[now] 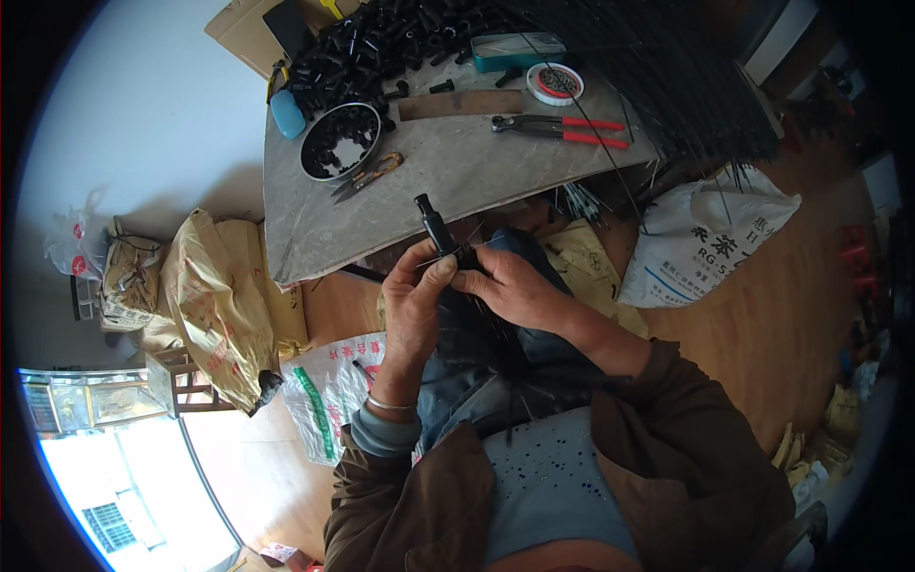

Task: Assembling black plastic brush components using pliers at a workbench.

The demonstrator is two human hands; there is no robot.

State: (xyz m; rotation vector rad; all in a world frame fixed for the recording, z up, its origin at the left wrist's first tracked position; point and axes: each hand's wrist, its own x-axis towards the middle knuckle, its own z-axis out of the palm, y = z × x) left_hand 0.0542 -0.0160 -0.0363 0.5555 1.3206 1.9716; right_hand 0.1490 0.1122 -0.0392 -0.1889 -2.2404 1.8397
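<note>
Hands: both meet at the centre of the frame, just below the near edge of the grey worktable [315,234].
Left hand [416,307]: fingers curled shut, the thumb pressing on the lower end of a black plastic tube [437,227]; a thin bangle sits on the wrist.
Right hand [510,291]: fingers folded closed around the same tube's lower end, touching the left thumb; thin black wires [496,334] run down from the grip over the person's lap.
Tube: held upright with a slight tilt to the upper left, its top end standing over the table edge, clear of the surface.
Upper centre of the frame: red-handled pincers [562,129] lie flat on the table, beside a wooden strip [459,104] and a small round white tin [555,83].
Upper left of the table: a round metal bowl [340,141] holding black pieces, with small snips [370,173] just below it and a large heap of black tubes [391,43] behind.
Upper right: a bundle of long black rods [686,86] fans across the table corner, above a white printed sack [701,238] on the wooden floor.
Left of the frame: crumpled brown paper bags [214,296] stand by the table.
</note>
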